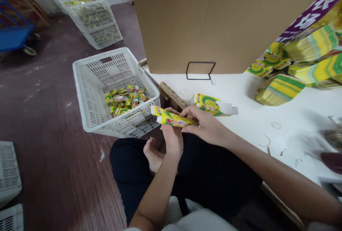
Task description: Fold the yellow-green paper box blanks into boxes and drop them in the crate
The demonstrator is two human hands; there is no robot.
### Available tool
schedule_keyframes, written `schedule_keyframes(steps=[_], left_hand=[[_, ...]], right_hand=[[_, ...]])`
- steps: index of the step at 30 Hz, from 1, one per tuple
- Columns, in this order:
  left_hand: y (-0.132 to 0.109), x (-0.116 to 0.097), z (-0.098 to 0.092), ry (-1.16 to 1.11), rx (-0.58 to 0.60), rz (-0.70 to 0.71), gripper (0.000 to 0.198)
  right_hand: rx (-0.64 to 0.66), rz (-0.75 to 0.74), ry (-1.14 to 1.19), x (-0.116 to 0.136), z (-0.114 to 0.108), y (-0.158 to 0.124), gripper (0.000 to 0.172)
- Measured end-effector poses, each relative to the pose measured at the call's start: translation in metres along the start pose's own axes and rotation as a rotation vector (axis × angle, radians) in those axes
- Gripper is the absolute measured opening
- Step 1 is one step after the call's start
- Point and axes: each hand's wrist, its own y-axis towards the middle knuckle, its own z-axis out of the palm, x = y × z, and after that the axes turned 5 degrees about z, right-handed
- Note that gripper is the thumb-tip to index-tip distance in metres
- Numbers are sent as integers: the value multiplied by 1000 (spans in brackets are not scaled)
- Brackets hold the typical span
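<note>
Lettering [175,121] on the yellow carton [167,114], gripped above the lap [213,170] by left hand [173,138] and right hand [208,124], is blurred and partly covered. White Chinese characters [309,20] are cut off on one purple panel [317,9]. One other carton [207,102] is seen; small boxes [125,99] in the crate [128,120] cannot be counted.
</note>
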Motion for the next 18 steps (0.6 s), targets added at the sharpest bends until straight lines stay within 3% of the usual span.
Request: schedule_keyframes(steps=[3,6,8,11,13,15,17,18], left_hand=[[2,1,-11,-68,-32,65,44],[6,0,-22,-11,-17,88,38],[8,-3,-30,66,-10,151,38],[14,-12,-41,270,13,381,52],[19,-19,-48,470,152,471,77],[22,-23,-52,649,392,402,97],[22,-22,-51,750,571,236,88],[20,-20,-49,774,589,166,76]], right_hand=[[-61,-74,55,-1,-10,4,15],[-121,-125,-19,-7,-17,7,9],[-263,-190,-191,-14,-23,9,14],[-475,-345,-558,-24,-31,9,22],[-432,-481,-748,-25,-29,8,25],[-287,-640,-827,-21,-22,5,26],[-215,-723,-815,-15,-14,2,26],[-247,-709,-780,-13,-11,2,29]])
